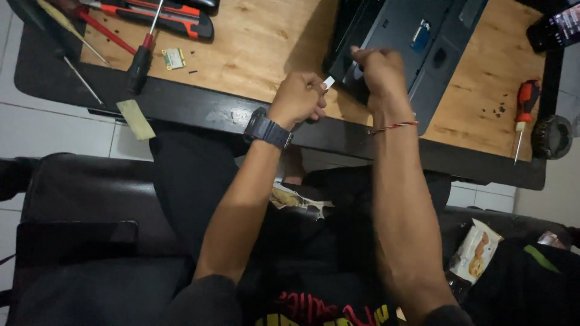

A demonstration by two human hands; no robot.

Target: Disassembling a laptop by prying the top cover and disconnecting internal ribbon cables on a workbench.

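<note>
Two hands work at the near edge of the wooden counter (260,42), seen from the head cam. Left hand (298,98), w/ a dark wristwatch (267,130), is curled shut, fingers pinching a small white strip (328,82) that pokes out toward the right. Right hand (379,71), w/ a red-white thread bracelet (393,127), is closed in a fist, resting on the near corner of an opened dark laptop chassis (417,42); can't tell what, if anything, it grips. Hands sit close together, strip between them, just beside the chassis edge.

Far left on counter: red-handled screwdriver (144,51), red-black utility knife (163,15), small green circuit card (173,58) near the screwdriver. Right side: another red screwdriver (524,108) at the counter's edge, tiny dark screws (499,111) beside it. Yellowish tape piece (136,119) hangs off the counter's front. Snack packet (477,250) lies on the dark seat, lower right.
</note>
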